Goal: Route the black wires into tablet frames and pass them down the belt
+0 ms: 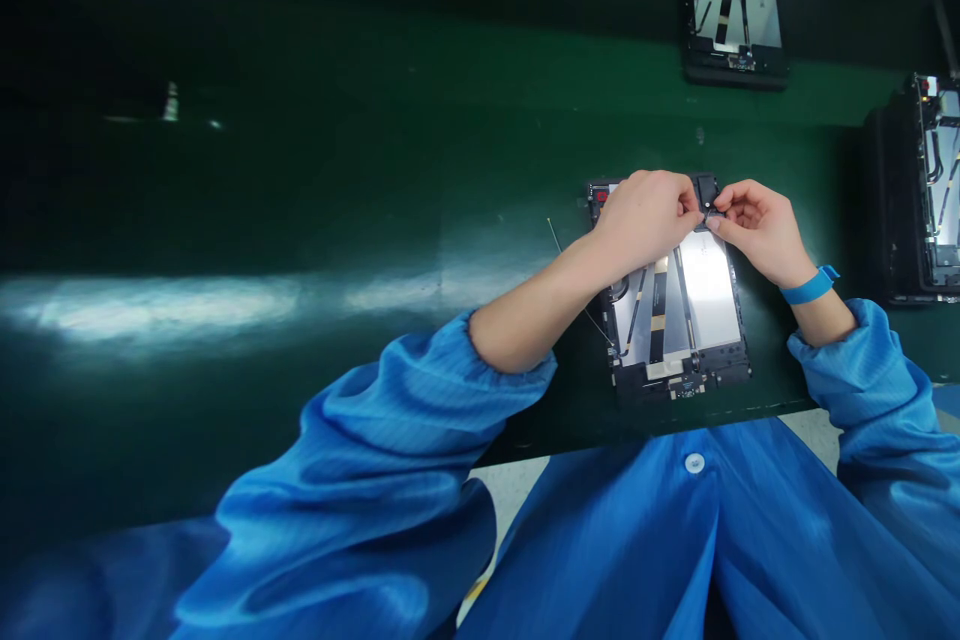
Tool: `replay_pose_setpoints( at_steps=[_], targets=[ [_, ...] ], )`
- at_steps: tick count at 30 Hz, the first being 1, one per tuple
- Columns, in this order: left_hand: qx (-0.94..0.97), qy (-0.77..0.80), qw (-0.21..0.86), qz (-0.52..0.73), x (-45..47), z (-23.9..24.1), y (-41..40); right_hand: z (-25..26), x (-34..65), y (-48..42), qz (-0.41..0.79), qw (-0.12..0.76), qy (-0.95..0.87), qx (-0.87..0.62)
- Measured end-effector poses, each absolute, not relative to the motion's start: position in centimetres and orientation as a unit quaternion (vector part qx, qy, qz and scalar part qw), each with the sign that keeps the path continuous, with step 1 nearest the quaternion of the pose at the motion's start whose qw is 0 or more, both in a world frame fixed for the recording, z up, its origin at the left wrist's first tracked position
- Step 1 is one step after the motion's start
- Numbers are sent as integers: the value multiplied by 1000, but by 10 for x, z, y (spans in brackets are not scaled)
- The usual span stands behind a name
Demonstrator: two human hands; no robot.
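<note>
An opened tablet (712,295) lies on the green table in front of me, its silvery inside, dark ribbon cables and boards exposed. My left hand (651,212) reaches across its upper part, thumb and forefinger pinched near the top right. Close beside those fingertips, my right hand (757,225) pinches from the right, wearing a blue wrist strap (810,286). Between the two pinches something small and thin seems to be held, too small to make out. A thin dark wire (555,236) sticks out past the tablet's left side, partly hidden by my left forearm.
Farther back stands another opened tablet (739,5). At the right edge a stack of opened tablets (900,200) is cut off by the frame. The green table's (337,190) near edge runs just below the tablet. A small shiny item (172,102) lies at the far left.
</note>
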State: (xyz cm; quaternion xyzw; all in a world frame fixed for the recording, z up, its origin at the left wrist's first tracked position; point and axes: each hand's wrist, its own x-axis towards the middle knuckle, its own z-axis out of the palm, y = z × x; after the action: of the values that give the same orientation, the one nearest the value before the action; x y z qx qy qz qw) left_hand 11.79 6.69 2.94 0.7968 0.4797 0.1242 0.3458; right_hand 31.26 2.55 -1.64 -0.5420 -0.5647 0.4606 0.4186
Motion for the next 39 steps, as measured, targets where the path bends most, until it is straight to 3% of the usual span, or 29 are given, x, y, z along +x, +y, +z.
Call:
replay_pose_setpoints(
  at_steps=[39],
  targets=[
    [800, 483, 336, 119, 122, 28, 69, -11, 309, 27, 436, 400, -585, -555]
  ],
)
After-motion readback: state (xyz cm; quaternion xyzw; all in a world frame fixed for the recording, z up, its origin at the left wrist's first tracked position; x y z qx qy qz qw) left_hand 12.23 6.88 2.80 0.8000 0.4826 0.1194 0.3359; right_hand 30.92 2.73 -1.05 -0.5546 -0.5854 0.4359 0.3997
